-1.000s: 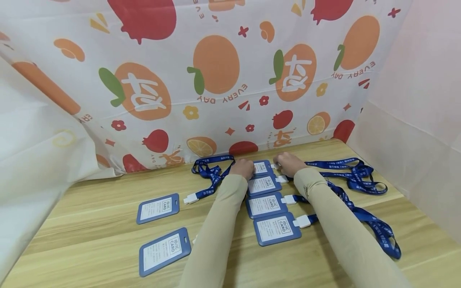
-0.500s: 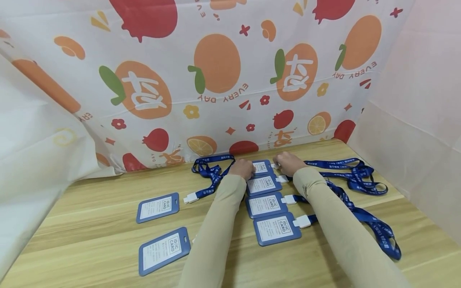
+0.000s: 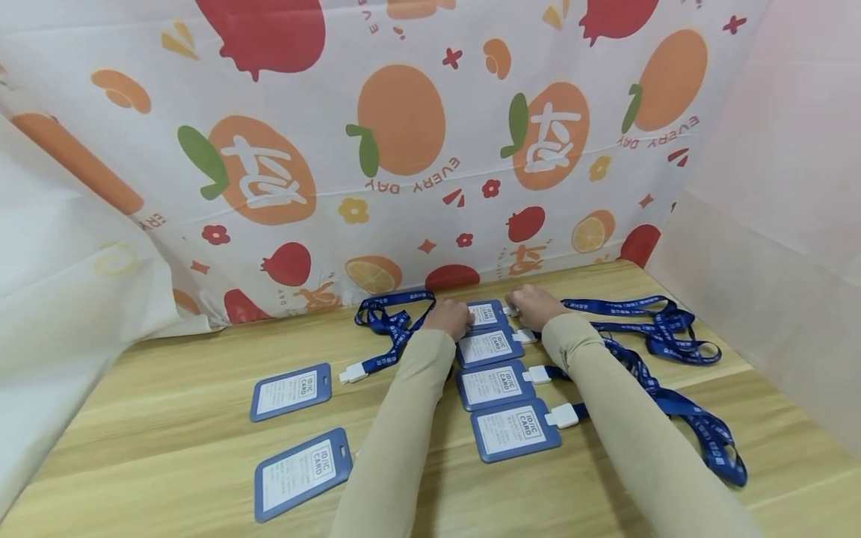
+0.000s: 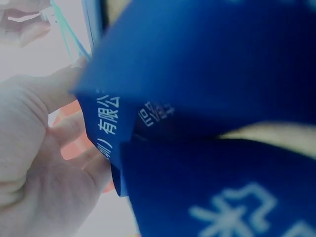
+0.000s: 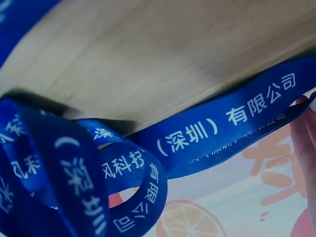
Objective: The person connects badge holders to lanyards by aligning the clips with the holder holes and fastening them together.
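Note:
In the head view a column of blue card holders lies at mid-table. My left hand (image 3: pixel 449 317) grips the left edge of the farthest card holder (image 3: pixel 483 313). At that holder's slotted end, my right hand (image 3: pixel 534 306) pinches the white clip (image 3: pixel 509 311) of a blue lanyard (image 3: pixel 608 305). The lanyard strap (image 5: pixel 197 133) runs off from the right fingers (image 5: pixel 303 148) in the right wrist view. Close to the left wrist camera, a blue strap (image 4: pixel 197 59) hides part of the left hand (image 4: pixel 44 163). Three nearer card holders (image 3: pixel 489 346) have white clips at their right ends.
Two loose card holders, a farther one (image 3: pixel 291 391) and a nearer one (image 3: pixel 303 474), lie at left. A separate lanyard (image 3: pixel 390 321) with a white clip (image 3: pixel 353 372) is beside the left hand. More straps (image 3: pixel 699 430) lie at right. A fruit-print cloth (image 3: pixel 403 224) hangs behind.

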`<action>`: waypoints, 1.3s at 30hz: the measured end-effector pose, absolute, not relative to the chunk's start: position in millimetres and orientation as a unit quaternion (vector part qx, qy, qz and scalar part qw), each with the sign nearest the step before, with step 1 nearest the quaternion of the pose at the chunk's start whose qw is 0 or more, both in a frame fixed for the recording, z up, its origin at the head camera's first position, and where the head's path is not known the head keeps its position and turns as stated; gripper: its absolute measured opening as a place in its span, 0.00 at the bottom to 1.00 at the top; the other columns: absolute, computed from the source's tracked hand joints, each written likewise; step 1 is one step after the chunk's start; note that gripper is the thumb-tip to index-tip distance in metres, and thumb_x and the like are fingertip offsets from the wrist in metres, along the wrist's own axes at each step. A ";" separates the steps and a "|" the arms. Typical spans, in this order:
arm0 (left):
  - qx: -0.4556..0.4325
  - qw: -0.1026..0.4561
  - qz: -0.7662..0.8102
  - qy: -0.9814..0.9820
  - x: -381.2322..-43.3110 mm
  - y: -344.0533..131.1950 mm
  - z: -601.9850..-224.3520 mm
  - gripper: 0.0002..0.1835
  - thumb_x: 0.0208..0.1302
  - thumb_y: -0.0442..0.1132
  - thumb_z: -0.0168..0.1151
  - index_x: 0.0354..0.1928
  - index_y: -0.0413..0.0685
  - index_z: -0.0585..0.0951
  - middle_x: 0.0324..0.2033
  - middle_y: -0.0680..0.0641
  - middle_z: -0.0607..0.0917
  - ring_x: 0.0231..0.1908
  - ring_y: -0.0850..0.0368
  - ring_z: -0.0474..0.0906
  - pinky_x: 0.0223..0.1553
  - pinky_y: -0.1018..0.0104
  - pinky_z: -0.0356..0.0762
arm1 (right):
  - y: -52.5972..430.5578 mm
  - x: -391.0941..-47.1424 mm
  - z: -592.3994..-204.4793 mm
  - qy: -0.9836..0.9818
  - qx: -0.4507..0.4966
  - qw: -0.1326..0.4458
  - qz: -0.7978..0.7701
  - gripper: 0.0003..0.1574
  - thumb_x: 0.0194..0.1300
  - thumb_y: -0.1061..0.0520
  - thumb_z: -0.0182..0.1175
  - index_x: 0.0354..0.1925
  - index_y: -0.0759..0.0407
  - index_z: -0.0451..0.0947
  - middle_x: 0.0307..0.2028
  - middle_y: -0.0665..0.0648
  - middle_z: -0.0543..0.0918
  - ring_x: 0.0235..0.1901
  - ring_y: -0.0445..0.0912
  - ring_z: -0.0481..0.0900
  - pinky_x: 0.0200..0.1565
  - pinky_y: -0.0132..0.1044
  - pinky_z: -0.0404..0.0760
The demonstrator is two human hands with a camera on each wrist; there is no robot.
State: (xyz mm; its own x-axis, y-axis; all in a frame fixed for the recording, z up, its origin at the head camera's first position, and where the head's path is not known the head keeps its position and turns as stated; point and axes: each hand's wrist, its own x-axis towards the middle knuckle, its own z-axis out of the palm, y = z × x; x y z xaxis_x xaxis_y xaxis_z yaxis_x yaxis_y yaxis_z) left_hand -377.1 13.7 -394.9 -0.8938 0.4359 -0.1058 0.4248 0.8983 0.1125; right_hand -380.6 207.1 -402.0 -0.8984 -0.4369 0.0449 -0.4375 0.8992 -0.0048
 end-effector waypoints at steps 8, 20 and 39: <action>0.219 0.066 0.054 0.972 -376.5 10.8 -395.5 0.15 0.75 0.37 0.60 0.60 0.50 0.84 0.59 0.46 0.83 0.51 0.52 0.77 0.60 0.56 0.73 | 206.0 -383.7 -404.2 -0.972 0.235 0.027 0.002 0.10 0.59 0.73 0.67 0.40 0.65 0.84 0.37 0.59 0.86 0.42 0.54 0.85 0.47 0.43 0.83; 0.203 0.069 0.079 0.974 -375.1 11.4 -396.9 0.15 0.75 0.39 0.60 0.59 0.49 0.84 0.58 0.46 0.83 0.49 0.51 0.76 0.59 0.58 0.73 | 206.9 -382.6 -403.7 -0.970 0.243 0.020 0.014 0.09 0.59 0.74 0.67 0.38 0.65 0.84 0.36 0.60 0.86 0.41 0.53 0.85 0.45 0.42 0.83; 0.197 0.081 0.087 0.973 -376.8 11.7 -395.6 0.16 0.76 0.38 0.57 0.62 0.53 0.83 0.62 0.47 0.81 0.54 0.49 0.73 0.60 0.55 0.72 | 203.9 -381.1 -399.8 -0.973 0.227 0.010 0.022 0.10 0.60 0.74 0.66 0.37 0.64 0.85 0.37 0.59 0.86 0.41 0.52 0.85 0.46 0.42 0.83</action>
